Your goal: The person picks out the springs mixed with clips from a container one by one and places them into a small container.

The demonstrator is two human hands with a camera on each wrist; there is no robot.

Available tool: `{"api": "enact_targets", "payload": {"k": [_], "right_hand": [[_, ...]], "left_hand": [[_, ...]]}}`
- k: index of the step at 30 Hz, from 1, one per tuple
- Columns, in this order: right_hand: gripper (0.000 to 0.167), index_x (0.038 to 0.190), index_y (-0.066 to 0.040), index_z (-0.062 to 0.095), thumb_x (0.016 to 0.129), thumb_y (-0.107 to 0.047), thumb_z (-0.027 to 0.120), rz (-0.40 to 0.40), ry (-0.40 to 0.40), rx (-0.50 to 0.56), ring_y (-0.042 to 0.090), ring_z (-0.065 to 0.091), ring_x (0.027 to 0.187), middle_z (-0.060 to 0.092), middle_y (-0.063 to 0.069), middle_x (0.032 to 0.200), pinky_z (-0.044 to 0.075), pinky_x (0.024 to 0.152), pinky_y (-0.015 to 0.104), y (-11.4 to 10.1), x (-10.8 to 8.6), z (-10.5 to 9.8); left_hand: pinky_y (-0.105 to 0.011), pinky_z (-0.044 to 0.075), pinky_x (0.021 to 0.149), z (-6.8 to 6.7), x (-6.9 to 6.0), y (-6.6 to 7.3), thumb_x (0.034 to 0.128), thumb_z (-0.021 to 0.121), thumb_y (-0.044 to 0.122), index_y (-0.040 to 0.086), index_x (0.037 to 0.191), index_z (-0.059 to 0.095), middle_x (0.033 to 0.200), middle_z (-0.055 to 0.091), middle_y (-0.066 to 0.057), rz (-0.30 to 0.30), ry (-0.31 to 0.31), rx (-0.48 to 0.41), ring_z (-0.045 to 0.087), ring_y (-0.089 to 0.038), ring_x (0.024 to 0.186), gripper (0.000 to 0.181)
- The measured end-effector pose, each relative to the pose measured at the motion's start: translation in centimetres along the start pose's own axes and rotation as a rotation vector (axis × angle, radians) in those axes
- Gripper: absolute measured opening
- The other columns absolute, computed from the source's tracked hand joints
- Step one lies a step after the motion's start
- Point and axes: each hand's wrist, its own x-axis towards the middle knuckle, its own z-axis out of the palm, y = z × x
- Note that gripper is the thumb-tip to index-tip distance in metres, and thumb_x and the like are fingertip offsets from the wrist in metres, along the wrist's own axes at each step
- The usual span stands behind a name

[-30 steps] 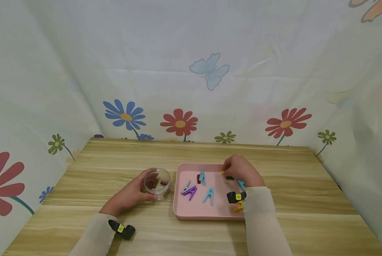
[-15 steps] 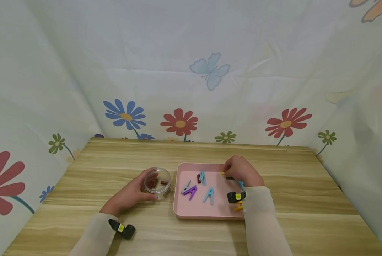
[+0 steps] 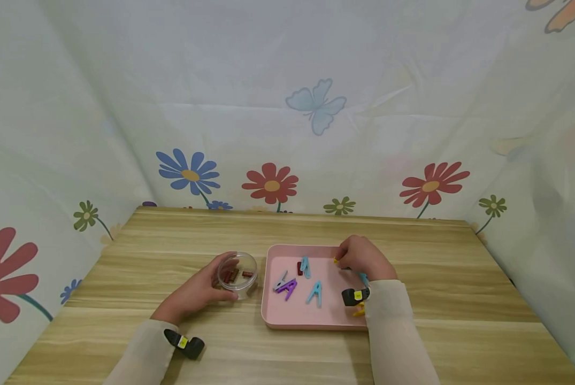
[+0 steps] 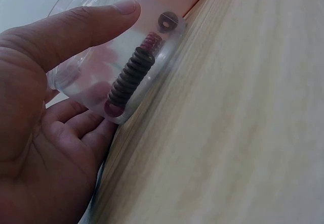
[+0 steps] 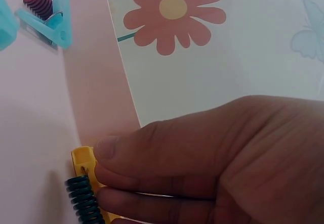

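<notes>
My left hand [image 3: 200, 286] grips a clear round jar [image 3: 237, 293] standing on the table left of the tray. Several small coil springs [image 4: 130, 77], dark and reddish, show through its wall. At the back right of the pink tray [image 3: 292, 319], my right hand [image 3: 364, 258] pinches a yellow clothespin [image 5: 83, 158]; fingers hide most of it. A dark green spring [image 5: 83, 198] lies right against that clothespin, close to the fingertips. Elsewhere in the tray lie light blue clothespins [image 3: 314, 293], a purple clothespin [image 3: 287, 289], a pale grey-blue clothespin [image 3: 280, 282] and a dark red spring [image 3: 299, 268].
Under my right wrist, another yellow clothespin [image 3: 359, 310] and a blue clothespin [image 3: 363, 278] are partly covered. The wooden table [image 3: 220, 353] reaches back to a flower-patterned curtain [image 3: 220, 128], which also hangs along both sides.
My right hand has shifted very slightly down and right, covering more of the green spring in the head view. The left hand and the jar stay in place.
</notes>
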Motion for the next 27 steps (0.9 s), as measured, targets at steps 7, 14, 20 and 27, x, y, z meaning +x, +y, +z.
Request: {"api": "enact_targets", "payload": {"k": [7,14,20,27], "right_hand": [[0.007,0.088,-0.009,0.075,0.082,-0.008,0.073,-0.014,0.002,-0.002,0.019,0.057,0.073,0.068,0.003,0.087,0.048,0.061,0.027,0.0,0.0,0.1],[0.005,0.084,-0.008,0.072,0.082,-0.004,0.07,-0.012,-0.032,0.005,0.019,0.055,0.07,0.064,0.004,0.081,0.044,0.056,0.026,-0.1,0.0,0.4],[0.003,0.082,-0.007,0.071,0.083,-0.005,0.07,0.001,-0.046,-0.041,0.02,0.055,0.068,0.063,0.004,0.079,0.042,0.055,0.027,-0.1,0.2,0.8],[0.009,0.078,-0.013,0.07,0.081,-0.005,0.071,0.016,-0.044,-0.097,0.02,0.055,0.067,0.063,0.002,0.077,0.041,0.055,0.028,-0.3,0.1,1.2]], "left_hand": [[-0.054,0.026,0.116,0.0,0.1,0.0,0.076,0.083,0.029,0.031,0.149,0.026,0.155,0.037,-0.008,0.017,-0.008,0.009,0.033,-0.029,0.144,0.093],[-0.053,0.026,0.117,0.0,-0.1,0.1,0.0747,0.084,0.029,0.032,0.148,0.026,0.154,0.037,-0.006,-0.003,-0.003,-0.001,0.032,-0.028,0.144,0.094],[-0.054,0.026,0.116,0.0,0.0,0.2,0.0759,0.083,0.029,0.029,0.149,0.026,0.154,0.037,-0.009,0.016,-0.006,0.021,0.033,-0.031,0.144,0.093],[-0.054,0.026,0.116,0.0,0.0,0.4,0.0755,0.083,0.029,0.029,0.148,0.027,0.154,0.038,-0.009,0.006,-0.005,0.013,0.033,-0.03,0.144,0.092]]}}
